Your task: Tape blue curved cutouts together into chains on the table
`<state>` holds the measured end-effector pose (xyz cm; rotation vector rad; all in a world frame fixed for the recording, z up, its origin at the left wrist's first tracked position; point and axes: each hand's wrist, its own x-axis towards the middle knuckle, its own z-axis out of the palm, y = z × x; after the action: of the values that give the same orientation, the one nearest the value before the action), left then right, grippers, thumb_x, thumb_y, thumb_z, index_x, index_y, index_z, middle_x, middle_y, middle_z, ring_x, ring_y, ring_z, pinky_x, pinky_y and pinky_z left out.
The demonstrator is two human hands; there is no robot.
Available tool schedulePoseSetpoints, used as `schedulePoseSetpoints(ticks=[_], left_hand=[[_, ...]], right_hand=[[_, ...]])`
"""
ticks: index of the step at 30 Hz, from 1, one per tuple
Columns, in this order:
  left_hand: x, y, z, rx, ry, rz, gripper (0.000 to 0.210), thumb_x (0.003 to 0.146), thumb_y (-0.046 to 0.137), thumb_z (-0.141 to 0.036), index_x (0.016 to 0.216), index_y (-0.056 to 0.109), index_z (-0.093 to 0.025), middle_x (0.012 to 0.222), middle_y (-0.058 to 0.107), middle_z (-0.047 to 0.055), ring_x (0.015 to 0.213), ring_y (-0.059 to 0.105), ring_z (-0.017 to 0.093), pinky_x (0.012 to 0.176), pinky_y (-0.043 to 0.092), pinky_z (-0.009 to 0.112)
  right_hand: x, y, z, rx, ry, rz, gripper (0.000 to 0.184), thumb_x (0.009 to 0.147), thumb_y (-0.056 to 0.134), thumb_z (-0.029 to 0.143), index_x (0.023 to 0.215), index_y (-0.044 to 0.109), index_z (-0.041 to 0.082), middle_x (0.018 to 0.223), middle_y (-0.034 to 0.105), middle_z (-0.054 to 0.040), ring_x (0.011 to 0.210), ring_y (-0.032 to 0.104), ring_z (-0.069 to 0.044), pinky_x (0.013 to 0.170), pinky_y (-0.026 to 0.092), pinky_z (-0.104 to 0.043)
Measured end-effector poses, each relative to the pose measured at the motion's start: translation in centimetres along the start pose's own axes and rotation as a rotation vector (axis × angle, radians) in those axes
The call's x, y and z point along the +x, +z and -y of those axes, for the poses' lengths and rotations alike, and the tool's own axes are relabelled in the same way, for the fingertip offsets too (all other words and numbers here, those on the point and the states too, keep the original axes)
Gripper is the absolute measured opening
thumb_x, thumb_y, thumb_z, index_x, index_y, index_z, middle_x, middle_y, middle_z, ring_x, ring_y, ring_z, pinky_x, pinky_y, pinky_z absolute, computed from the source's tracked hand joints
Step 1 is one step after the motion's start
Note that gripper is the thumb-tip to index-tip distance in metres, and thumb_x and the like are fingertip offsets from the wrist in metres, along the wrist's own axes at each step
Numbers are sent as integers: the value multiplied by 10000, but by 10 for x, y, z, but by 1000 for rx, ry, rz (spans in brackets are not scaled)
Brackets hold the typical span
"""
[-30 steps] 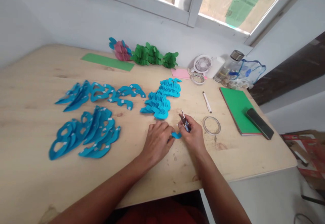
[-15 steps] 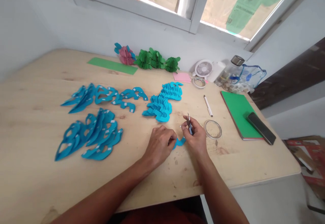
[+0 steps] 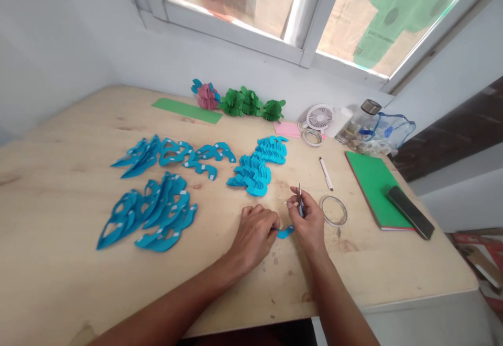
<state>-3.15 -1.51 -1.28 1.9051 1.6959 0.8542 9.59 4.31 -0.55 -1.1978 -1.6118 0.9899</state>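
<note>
My left hand (image 3: 256,232) is closed, its fingertips pinching one end of a curved strip of blue paper (image 3: 285,232) low over the table. In my right hand (image 3: 308,219), small scissors (image 3: 300,203) are gripped with the dark blades pointing up and away. A tiny white piece (image 3: 286,203), like a bit of tape, shows at the right thumb and fingertip. The strip's far end lies just below my right hand, and a white patch shows on it. To the left are wavy blue paper cut-outs (image 3: 165,212) dotted with small white squares; plain folded ones (image 3: 251,174) lie ahead.
A tape roll (image 3: 334,211) and a white pen (image 3: 326,174) lie right of my hands. Further right, a black case (image 3: 411,212) rests on a green pad (image 3: 373,189). Along the wall stand green paper shapes (image 3: 250,102), a small fan (image 3: 319,118) and a bottle (image 3: 359,121).
The view has shifted a little, so everything sits lower and to the right. Both hands keep their grips on the blue paper strip and the scissors, staying close together.
</note>
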Motion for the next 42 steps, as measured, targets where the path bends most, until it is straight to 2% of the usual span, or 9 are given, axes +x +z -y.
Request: schedulePoseSetpoints(ticks=[7, 13, 17, 21, 34, 39, 42], left_hand=[[2, -3, 0, -147, -59, -54, 172, 686, 520, -32, 685, 581, -192, 694, 622, 0, 739, 550, 179, 732, 388, 333], [6, -7, 6, -545, -258, -238, 102, 730, 549, -156, 755, 644, -184, 671, 635, -5, 581, 544, 131, 548, 430, 243], [10, -8, 11, -803, -383, -314, 99, 682, 622, -215, 755, 661, -162, 653, 652, 0, 543, 550, 118, 485, 431, 215], [13, -12, 13, -971, -455, -361, 157, 620, 686, -217, 759, 672, -145, 676, 676, 14, 565, 585, 119, 525, 476, 220], [10, -20, -2, -1092, -567, -443, 157, 555, 738, -194, 699, 696, -148, 701, 721, 13, 624, 650, 134, 617, 533, 222], [9, -17, -2, -1144, -579, -391, 182, 570, 736, -203, 735, 691, -140, 652, 715, 10, 578, 651, 129, 617, 528, 223], [8, -16, -2, -1184, -572, -334, 219, 593, 725, -220, 790, 686, -133, 674, 725, 27, 624, 681, 162, 671, 541, 263]], right_hand=[[-1, -1, 0, 15, -33, -45, 356, 772, 573, 272, 1105, 591, 148, 743, 590, -9, 539, 450, -95, 488, 383, -222], [-1, -3, 6, 116, 20, -70, 357, 756, 612, 274, 1093, 590, 158, 749, 583, -6, 561, 449, -93, 507, 380, -216], [-1, -4, 8, 245, 81, 35, 359, 715, 656, 273, 1058, 610, 179, 742, 582, 2, 549, 460, -88, 491, 365, -208], [-1, 0, 9, 356, 148, 150, 346, 700, 667, 247, 1037, 615, 192, 746, 584, 9, 539, 448, -74, 493, 349, -198], [-7, 12, 8, 300, 150, 181, 314, 710, 658, 246, 1015, 621, 181, 737, 601, 0, 568, 477, -94, 501, 366, -209], [-9, 17, 1, 242, 158, 154, 327, 711, 641, 216, 1035, 621, 174, 742, 603, 8, 589, 507, -98, 546, 417, -219], [-9, 18, 0, 224, 171, 124, 346, 715, 632, 217, 1057, 610, 172, 742, 604, 10, 588, 514, -103, 562, 436, -231]])
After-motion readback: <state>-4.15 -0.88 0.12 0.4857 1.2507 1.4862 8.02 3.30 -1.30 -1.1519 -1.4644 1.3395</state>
